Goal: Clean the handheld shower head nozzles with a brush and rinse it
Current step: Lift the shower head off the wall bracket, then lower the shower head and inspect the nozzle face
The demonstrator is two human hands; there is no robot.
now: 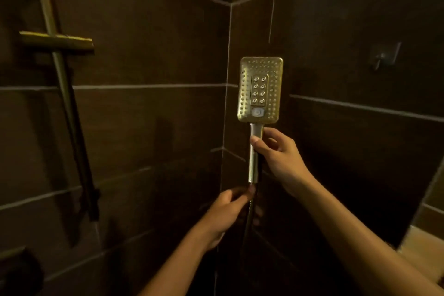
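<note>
One rail (60, 74) climbs the dim left wall, its top cut off, then the left hand (228, 209) curls round the barely visible hose (247, 220) below the one shower head (260, 89), held upright by the right hand (281, 154) gripping its handle, near one blurry hook (384, 57).

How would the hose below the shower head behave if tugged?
Likely floppy: the hose hangs down below the left hand pinching it. Probably drags on the shower head, so the right hand gripping the handle must resist.
</note>
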